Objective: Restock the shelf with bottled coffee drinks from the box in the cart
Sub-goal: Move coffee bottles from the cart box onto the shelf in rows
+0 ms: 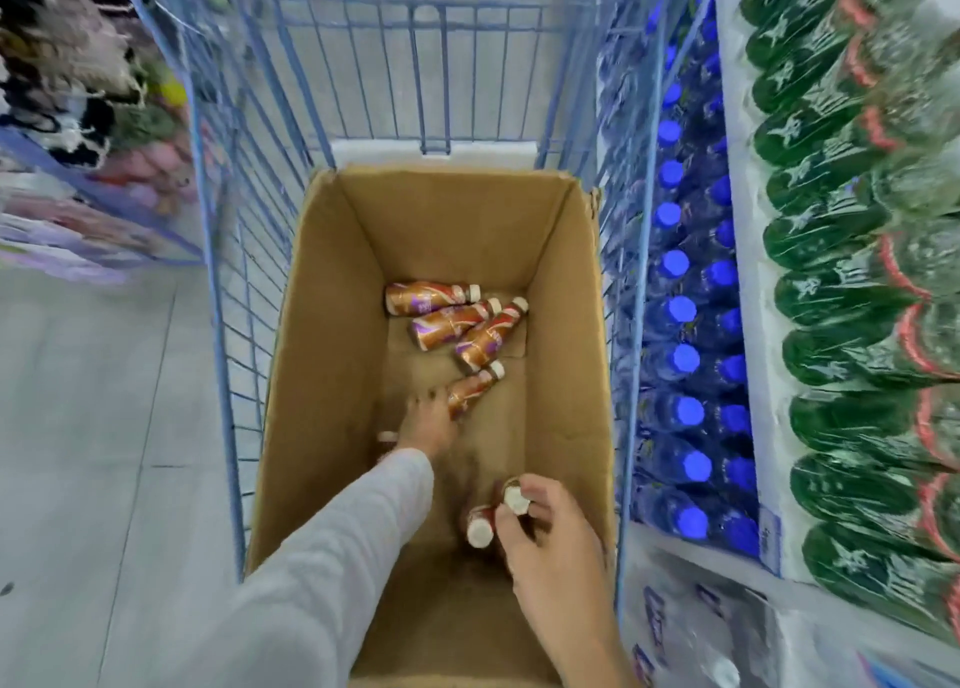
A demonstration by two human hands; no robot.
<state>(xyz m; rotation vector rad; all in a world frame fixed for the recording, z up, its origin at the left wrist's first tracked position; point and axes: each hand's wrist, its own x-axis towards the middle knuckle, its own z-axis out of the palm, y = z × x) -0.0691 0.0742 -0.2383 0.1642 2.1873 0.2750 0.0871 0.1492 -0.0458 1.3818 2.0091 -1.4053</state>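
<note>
The person is reaching both hands down into the cardboard box (332, 323) that is sitting in the blue wire cart (218, 250). The left hand (428, 419) is stretching deep toward the floor of the box, its fingers (415, 404) curling onto the base of a coffee bottle (475, 385) lying on its side; the blur is making it hard to tell whether they are fully clamped or only touching. The right hand (550, 536) is nearer the camera, its fingers (535, 490) pinched together around the necks of two upright bottles (480, 523), with white caps showing just beside the thumb.

Just beyond the left fingers, three more coffee bottles (457, 318) are lying loose in a fan against the far right of the box floor. Another cap seems to be peeking out just left of the left wrist, though it is too blurred to be sure.

To do this pick well, the left fingers are probably best wrapping the bottle's body rather than its base, so it is not slipping on the lift. The right hand is already carrying two by the necks, so it is likely needing a firm squeeze. The shelf of blue-capped water bottles (685, 360) is standing well to the right of both hands
</note>
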